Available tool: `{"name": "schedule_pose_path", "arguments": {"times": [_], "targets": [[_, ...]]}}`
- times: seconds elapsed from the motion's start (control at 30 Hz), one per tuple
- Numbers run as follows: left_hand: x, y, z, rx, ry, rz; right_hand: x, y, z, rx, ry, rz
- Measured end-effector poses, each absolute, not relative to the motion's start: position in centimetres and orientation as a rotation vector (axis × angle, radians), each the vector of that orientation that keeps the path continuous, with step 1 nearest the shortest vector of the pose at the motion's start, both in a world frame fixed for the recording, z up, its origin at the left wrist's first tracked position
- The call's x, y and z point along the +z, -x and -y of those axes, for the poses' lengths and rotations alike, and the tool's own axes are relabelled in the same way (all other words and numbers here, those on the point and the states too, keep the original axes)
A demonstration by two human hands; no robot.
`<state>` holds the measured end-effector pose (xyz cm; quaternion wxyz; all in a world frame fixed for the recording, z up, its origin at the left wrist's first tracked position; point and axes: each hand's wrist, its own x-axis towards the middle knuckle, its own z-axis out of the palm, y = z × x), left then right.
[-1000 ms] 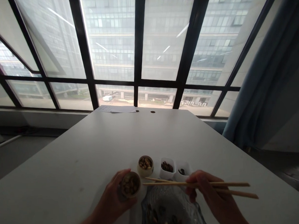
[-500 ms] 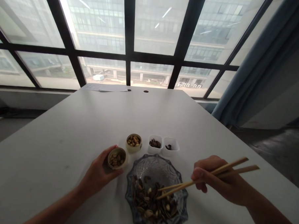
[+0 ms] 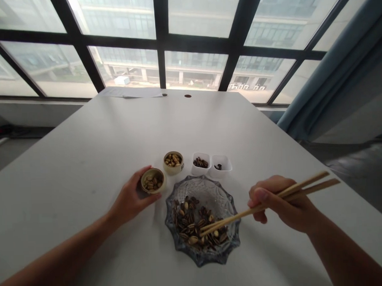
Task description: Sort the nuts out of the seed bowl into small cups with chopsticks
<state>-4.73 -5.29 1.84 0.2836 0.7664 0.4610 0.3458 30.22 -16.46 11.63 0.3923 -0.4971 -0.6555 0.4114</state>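
My left hand [image 3: 134, 196] is wrapped round a small round cup [image 3: 164, 189] that holds pale-shelled nuts, perhaps pistachios. With my right hand [image 3: 280, 200] I grip a pair of wooden chopsticks [image 3: 244, 214]. Their tips lie close together among the seeds in a scalloped glass bowl [image 3: 230, 200]. Dark striped sunflower seeds [image 3: 189, 219] fill its lower part, with some paler pieces mixed in. Whether the tips pinch a piece is too small to tell.
Behind the glass bowl stand a second round cup [image 3: 174, 171] of yellowish nuts, a white square dish [image 3: 200, 170] of dark seeds, and another white dish [image 3: 226, 163] with a few dark bits. Papers [image 3: 128, 93] lie at the white table's [image 3: 114, 133] far edge.
The view has tipped downward, so the table things appear higher. The chopstick tips have come closer together in the seeds. My left hand still holds the cup.
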Motion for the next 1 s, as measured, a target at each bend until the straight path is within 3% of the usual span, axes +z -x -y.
{"name": "schedule_pose_path", "arguments": {"times": [0.13, 0.4, 0.6, 0.83, 1.0], "targets": [[2.0, 4.7, 5.3, 0.921, -2.058, -1.246, 11.8, -28.9, 16.7, 1.237, 1.285, 1.731], [1.9, 4.7, 5.3, 0.919, -2.056, -1.242, 12.1, -29.3, 16.2, 0.99, 1.312, 1.612], [2.0, 4.7, 5.3, 0.908, -2.062, -1.25, 12.7, -30.6, 16.4, 1.235, 1.399, 1.572], [2.1, 4.7, 5.4, 0.9, -2.05, -1.255, 11.8, -29.2, 16.1, 0.921, 1.345, 1.58], [2.0, 4.7, 5.3, 0.887, -2.057, -1.245, 12.3, -28.4, 16.8, 0.989, 1.292, 1.78]]}}
